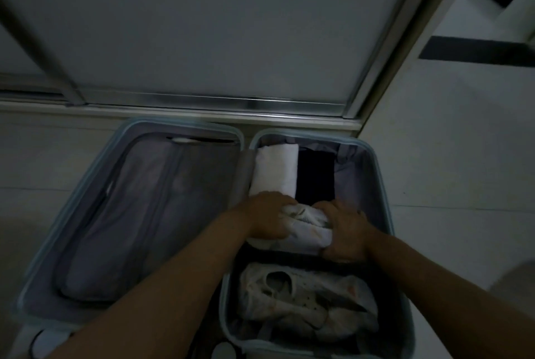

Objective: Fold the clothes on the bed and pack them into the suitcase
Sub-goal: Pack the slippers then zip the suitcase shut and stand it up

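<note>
A pale blue suitcase (pixel 382 185) lies open on the floor. Its right half holds a folded white garment (pixel 275 170) and a folded black garment (pixel 315 176) side by side at the far end. In the middle of that half sits a folded white patterned garment (pixel 304 228). My left hand (pixel 266 219) grips its left end and my right hand (pixel 344 231) grips its right end, both with fingers curled over the cloth. A plastic bag with pale shoes (pixel 304 300) fills the near end.
The suitcase's left half (pixel 130 214) has a zipped grey lining panel. A sliding door with a metal track (pixel 217 101) runs just beyond the suitcase. Pale floor tiles (pixel 448 156) lie to the right. The bed is out of view.
</note>
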Tool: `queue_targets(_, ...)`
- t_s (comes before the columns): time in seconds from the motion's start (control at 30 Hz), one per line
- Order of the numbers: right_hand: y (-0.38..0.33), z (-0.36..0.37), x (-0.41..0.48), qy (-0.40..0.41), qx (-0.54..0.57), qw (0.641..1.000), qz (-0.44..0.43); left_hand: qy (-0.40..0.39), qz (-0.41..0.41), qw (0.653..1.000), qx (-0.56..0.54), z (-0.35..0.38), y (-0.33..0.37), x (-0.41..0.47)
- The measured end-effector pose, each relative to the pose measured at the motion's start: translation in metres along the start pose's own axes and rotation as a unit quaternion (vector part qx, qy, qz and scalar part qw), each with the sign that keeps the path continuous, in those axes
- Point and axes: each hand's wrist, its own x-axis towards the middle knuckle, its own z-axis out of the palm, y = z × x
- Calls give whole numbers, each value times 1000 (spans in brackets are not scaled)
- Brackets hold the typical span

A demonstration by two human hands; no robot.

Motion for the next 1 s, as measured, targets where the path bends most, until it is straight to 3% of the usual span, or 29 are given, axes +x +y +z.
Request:
queue_targets(0.13, 13, 14, -8, -38, -17, 999, 19, -69, -47, 996, 36, 26, -20, 7)
queue_targets(0.4, -7, 46, 1, -39, 19, 999, 2, 58, -30, 997, 48, 62, -36, -4)
queue_targets(0.6, -10, 53, -7, -70, -2, 997, 13, 22, -32, 997, 73, 71, -40, -3)
queue_targets(0.67, -16, 46, -12, -59, 30, 998, 16, 68, -24, 994, 76, 75, -34, -12)
queue_targets(0.8, -37, 31, -34, 76, 41, 995, -58, 241, 53, 967, 58, 80, -14, -35)
queue_targets(0.87, -49, 27, -43, 8, 65, 994, -84, 232, 77, 970, 8, 81, 1, -47)
queue_targets(0.93, -59, 27, -49, -109, 46, 990, -76, 148, 68, 986, -28, 87, 14, -57)
queue_targets(1.0, -59, 32, -51, -152, -10, 985, -77, 88, 39, 995, -42, 99, 20, -62)
